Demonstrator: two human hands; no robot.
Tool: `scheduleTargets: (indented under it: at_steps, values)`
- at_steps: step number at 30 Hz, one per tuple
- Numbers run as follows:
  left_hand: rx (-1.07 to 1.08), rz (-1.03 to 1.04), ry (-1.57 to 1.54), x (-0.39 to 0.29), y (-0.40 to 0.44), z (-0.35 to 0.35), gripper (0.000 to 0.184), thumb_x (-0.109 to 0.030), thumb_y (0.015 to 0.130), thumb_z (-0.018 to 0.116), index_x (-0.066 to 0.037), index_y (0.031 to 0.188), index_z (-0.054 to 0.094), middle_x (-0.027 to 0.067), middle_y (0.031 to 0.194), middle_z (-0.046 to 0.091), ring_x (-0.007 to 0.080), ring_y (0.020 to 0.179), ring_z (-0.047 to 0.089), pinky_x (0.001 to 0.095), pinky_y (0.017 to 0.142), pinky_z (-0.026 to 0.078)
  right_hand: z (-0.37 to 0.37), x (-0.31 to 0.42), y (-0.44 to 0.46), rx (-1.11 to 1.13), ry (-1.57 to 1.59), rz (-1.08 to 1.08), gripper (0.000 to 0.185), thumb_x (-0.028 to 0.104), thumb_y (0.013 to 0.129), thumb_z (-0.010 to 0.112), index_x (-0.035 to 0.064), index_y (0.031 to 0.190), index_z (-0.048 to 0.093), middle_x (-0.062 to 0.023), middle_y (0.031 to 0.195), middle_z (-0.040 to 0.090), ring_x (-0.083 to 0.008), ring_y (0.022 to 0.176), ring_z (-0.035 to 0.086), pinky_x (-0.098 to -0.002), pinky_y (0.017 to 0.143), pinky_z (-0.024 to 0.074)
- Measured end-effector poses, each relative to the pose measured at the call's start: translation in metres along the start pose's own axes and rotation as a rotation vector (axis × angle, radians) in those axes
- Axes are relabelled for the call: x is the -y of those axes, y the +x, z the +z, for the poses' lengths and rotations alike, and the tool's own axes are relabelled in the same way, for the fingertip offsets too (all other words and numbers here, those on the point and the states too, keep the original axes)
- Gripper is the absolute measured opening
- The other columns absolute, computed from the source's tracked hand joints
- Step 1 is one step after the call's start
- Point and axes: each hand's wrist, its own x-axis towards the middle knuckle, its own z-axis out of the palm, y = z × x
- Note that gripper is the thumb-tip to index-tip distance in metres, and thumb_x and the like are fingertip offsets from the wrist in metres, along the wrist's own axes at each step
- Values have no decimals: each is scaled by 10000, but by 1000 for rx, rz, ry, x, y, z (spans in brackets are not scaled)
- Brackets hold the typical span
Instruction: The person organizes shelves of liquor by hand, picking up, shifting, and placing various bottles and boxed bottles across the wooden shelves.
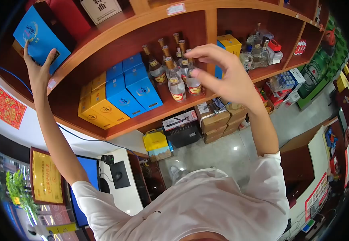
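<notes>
My left hand (38,72) grips the lower part of a blue box (36,32) at the left end of the upper shelf, with thumb and fingers on its face. My right hand (232,82) is raised in front of the lower shelf, fingers curved and thumb apart, nothing visible between them. Its fingertips overlap the nearest of several clear glass bottles (176,86) in the view; whether they touch it I cannot tell. Beside the bottles, blue boxes (124,94) and yellow boxes (102,110) stand in rows on the lower shelf.
The wooden shelf (126,127) curves across the view. Further right stand a yellow box (228,43) and more bottles (259,54). Below are cardboard cartons (214,122) and a black case (184,134). A desk with a mouse (118,176) is at lower left.
</notes>
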Motion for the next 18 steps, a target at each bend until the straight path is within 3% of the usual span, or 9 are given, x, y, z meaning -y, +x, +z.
scheduleTargets:
  at_steps: [4,8,9,10,11,12,13,14,18]
  values:
    - [-52,-8,-45,26,6,15,910,-254,853,861,-13,1549,327,237,1475,457,314,1266,576,389,1088,464,-17,-71,-47,-131,266,350,295,37,925,703,6,1216,666,-106,1164,706,-163,1108,667,-336,1014,531]
    - [-261,155,223,-42,-22,14,625,-193,877,830,43,1380,544,207,1407,544,320,1233,598,401,1088,455,-1,-108,-88,-109,426,444,370,37,934,697,-13,1292,618,-145,1254,684,-213,1178,654,-345,1028,529]
    - [-358,231,232,-96,-48,30,546,-136,898,798,37,1356,558,191,1352,588,296,1207,614,400,1070,464,5,-114,-93,-110,410,422,400,47,935,700,-13,1319,602,-159,1269,679,-228,1199,648,-349,1028,529]
    - [-291,185,40,-121,-73,42,401,-104,918,772,33,1263,619,173,1298,625,259,1171,629,376,1039,481,10,-125,-96,-65,388,439,498,65,940,686,-4,1409,530,-216,1379,602,-283,1285,598,-360,1021,534]
    - [-180,228,221,-150,-96,51,303,-91,909,779,19,1169,670,146,1161,685,213,1080,662,348,985,512,14,-128,-90,-82,320,358,529,72,942,677,-6,1434,497,-230,1418,559,-309,1318,565,-381,1043,515]
    - [0,-30,-18,-163,-124,68,249,-60,876,790,5,1099,699,118,1013,718,195,965,692,331,901,540,22,-129,-81,-101,252,280,560,79,944,668,-8,1459,465,-244,1457,516,-335,1351,532,-403,1065,495]
    - [188,88,-51,-184,-159,108,287,-45,850,800,-9,1116,698,102,979,726,188,898,701,329,845,555,33,-131,-75,-118,190,209,591,86,946,659,-10,1484,432,-257,1496,473,-361,1384,498,-424,1088,476]
    - [237,54,-117,-191,-175,134,280,-57,846,810,-14,1101,701,103,994,729,184,902,701,315,832,554,47,-149,-72,-64,57,168,710,85,932,636,-31,1546,299,-309,1560,334,-454,1449,356,-487,1168,360]
    - [288,-422,-502,-153,-233,253,574,-80,858,812,39,1356,552,193,1212,657,227,1092,652,349,964,553,79,-168,-47,-103,-111,277,890,88,901,640,-45,1595,101,-360,1602,195,-504,1498,225,-469,1239,238]
